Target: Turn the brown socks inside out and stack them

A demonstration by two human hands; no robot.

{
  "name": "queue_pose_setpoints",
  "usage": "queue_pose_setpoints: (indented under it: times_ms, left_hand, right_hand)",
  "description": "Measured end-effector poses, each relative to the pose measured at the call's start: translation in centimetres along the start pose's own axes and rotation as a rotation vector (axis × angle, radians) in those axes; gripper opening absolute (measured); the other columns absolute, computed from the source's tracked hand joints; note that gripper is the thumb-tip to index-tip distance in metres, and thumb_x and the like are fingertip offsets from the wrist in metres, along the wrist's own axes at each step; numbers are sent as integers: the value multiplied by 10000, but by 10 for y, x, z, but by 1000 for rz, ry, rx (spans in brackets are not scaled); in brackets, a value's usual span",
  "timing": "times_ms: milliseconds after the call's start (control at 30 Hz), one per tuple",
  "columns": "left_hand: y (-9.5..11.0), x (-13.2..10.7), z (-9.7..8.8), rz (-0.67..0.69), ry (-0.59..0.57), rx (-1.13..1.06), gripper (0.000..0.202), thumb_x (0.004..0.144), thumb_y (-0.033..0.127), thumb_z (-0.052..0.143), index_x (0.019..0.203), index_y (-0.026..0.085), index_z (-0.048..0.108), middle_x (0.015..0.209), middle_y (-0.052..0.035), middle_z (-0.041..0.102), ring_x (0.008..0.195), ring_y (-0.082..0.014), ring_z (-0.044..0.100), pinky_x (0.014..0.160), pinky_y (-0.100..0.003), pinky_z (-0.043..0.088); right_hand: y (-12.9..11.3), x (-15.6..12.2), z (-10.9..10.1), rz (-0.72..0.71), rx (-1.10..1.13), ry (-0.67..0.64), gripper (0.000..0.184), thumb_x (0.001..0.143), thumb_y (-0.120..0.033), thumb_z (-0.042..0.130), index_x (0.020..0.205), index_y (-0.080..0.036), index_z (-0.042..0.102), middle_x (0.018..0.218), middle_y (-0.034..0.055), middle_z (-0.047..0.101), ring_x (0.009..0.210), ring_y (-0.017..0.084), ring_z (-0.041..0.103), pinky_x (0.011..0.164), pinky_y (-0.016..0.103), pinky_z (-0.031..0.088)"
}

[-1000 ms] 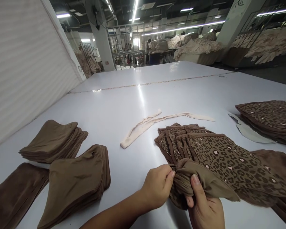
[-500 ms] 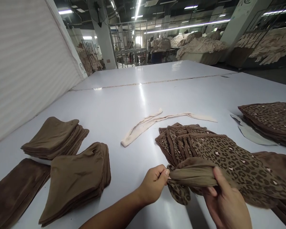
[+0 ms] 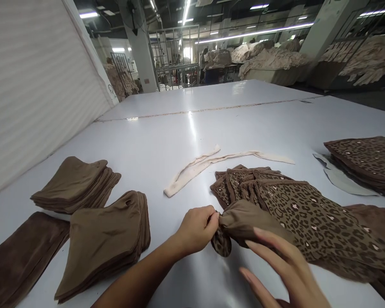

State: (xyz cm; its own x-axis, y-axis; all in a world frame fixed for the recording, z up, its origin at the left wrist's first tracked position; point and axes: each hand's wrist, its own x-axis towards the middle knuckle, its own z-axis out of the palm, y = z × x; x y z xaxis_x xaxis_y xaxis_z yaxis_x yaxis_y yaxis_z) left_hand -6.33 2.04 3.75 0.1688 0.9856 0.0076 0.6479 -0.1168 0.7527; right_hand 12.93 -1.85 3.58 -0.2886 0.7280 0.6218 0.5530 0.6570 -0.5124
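Note:
My left hand [image 3: 197, 229] pinches the corner of a plain brown fabric piece [image 3: 244, 220] that lies on a fanned pile of leopard-print fabric pieces [image 3: 308, 214] on the white table [image 3: 179, 132]. A small leopard-print flap hangs below the pinched corner. My right hand [image 3: 285, 269] hovers just in front of the brown piece with its fingers stretched out and apart, holding nothing.
Two stacks of plain brown cut pieces [image 3: 105, 235] [image 3: 77, 184] and a darker brown stack [image 3: 19, 256] lie at the left. A cream fabric strip [image 3: 208, 164] lies mid-table. Another leopard-print stack [image 3: 365, 160] sits at the right on grey paper [image 3: 343, 182]. A white wall [image 3: 35, 85] runs along the left.
My right hand has let go of the brown piece and opened, drawing back toward me. My left hand keeps its pinch and has pulled the corner slightly left.

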Motion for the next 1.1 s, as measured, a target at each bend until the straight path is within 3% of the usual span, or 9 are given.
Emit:
queue_pose_setpoints:
  times_ms: [67, 133, 300, 400, 667, 833, 933, 1000, 1100]
  left_hand:
    - [2, 2, -3, 63, -83, -44, 290, 870, 237, 367, 592, 187, 300, 547, 55, 369, 522, -93, 337, 510, -224, 260]
    - [4, 2, -5, 106, -132, -68, 292, 875, 241, 369, 593, 187, 314, 549, 53, 384, 525, -93, 350, 508, -218, 273]
    - [12, -16, 5, 272, 217, 64, 212, 858, 263, 441, 662, 188, 411, 617, 31, 464, 552, -104, 418, 542, -235, 326]
    - [11, -27, 18, 406, 203, 157, 136, 856, 255, 462, 743, 182, 478, 681, -1, 533, 594, -127, 474, 550, -247, 356]
    - [-5, -19, 28, 241, 127, 33, 30, 808, 161, 477, 801, 171, 505, 753, -18, 542, 656, -137, 491, 593, -247, 404]
    - [-9, -20, 30, 262, 161, -71, 202, 798, 117, 430, 911, 177, 586, 894, -53, 556, 730, -137, 504, 658, -254, 409]
    - [-10, -19, 28, 120, 152, -344, 93, 746, 160, 487, 742, 163, 580, 775, -27, 497, 659, -118, 448, 598, -242, 362]
    - [-11, -17, 27, -58, 53, -631, 93, 707, 220, 519, 640, 154, 521, 691, -1, 437, 583, -94, 382, 544, -235, 309]
    - [-13, -16, 30, -225, -262, -955, 174, 652, 305, 538, 608, 149, 477, 628, 23, 390, 501, -61, 285, 494, -228, 229]
  right_hand:
    - [11, 2, 14, -84, -184, -66, 478, 791, -301, 622, 1253, -256, 508, 1204, 114, 595, 1067, 305, 565, 888, 458, 418]
    - [22, 3, 27, -68, -225, -167, 393, 836, -322, 565, 1214, -222, 522, 1097, 95, 647, 985, 268, 600, 832, 421, 442]
    - [28, 0, 37, 129, -187, -181, 182, 913, -331, 447, 925, -211, 583, 801, 35, 653, 730, 194, 609, 640, 316, 469]
    - [21, -1, 35, 150, -192, -115, 171, 919, -316, 434, 889, -214, 568, 769, 32, 629, 710, 193, 588, 626, 310, 450]
    - [22, -1, 25, -18, -50, -312, 143, 902, -171, 420, 769, -206, 460, 713, 27, 529, 662, 167, 510, 594, 286, 438]
    - [13, 8, 10, -191, 9, -431, 110, 871, -120, 428, 867, -202, 502, 762, 30, 585, 696, 158, 554, 653, 273, 473]
    - [15, 6, 4, -209, -39, -432, 99, 858, -144, 472, 900, -209, 533, 758, 17, 602, 682, 153, 569, 645, 265, 471]
    - [23, 0, 5, -180, -147, -344, 139, 846, -172, 494, 962, -210, 558, 824, 31, 631, 727, 167, 592, 648, 280, 468]
    - [41, -13, 15, -102, -278, -168, 223, 844, -190, 470, 1042, -206, 573, 938, 56, 658, 836, 202, 616, 703, 323, 472]
